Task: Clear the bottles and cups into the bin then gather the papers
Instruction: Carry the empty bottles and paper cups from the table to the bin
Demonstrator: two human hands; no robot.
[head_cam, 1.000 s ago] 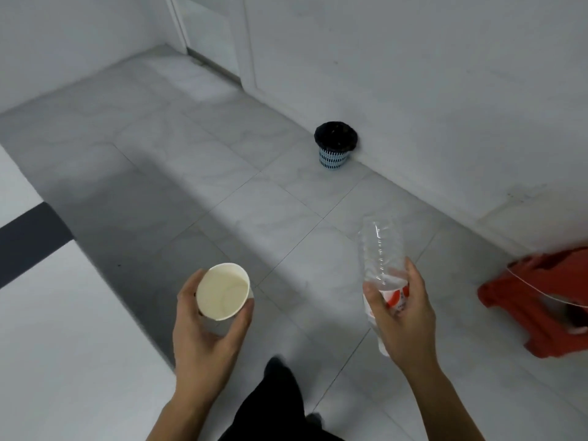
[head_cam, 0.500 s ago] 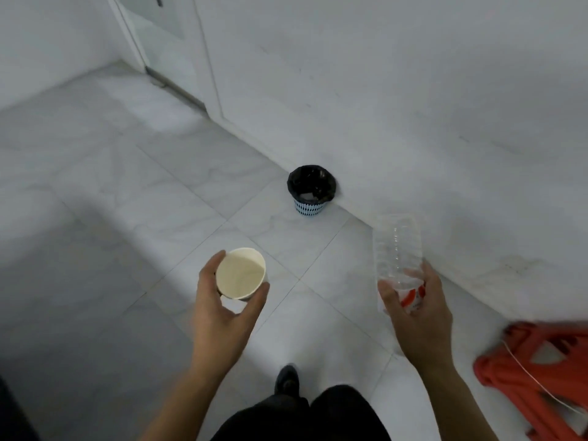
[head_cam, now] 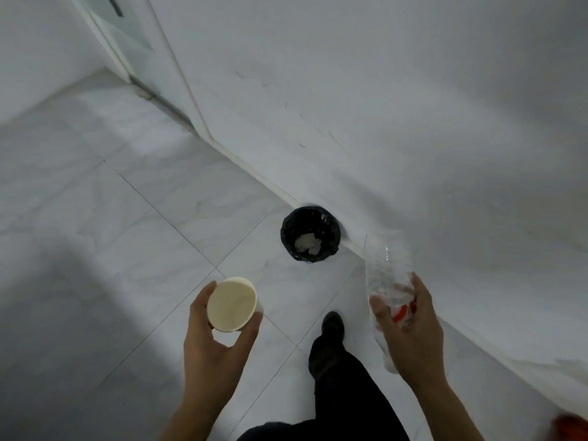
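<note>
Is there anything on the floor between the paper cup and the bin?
No. In the head view, only bare white floor tiles lie between the paper cup held in the left hand and the black-lined bin.

Floor point(head_cam: 152, 224): large pale marble-look tiles with thin grey joints, a broad shadow lying over its left part. Wall point(head_cam: 413, 106): white, bearing faint scuffs and scratches. A white skirting board point(head_cam: 254, 176) runs along the wall's foot. Upper left: a pale door point(head_cam: 127, 36) in a white frame, with a dark fitting point(head_cam: 115, 6) at the top edge. Bottom right corner: a blurred red object point(head_cam: 572, 428), mostly cut off.
</note>
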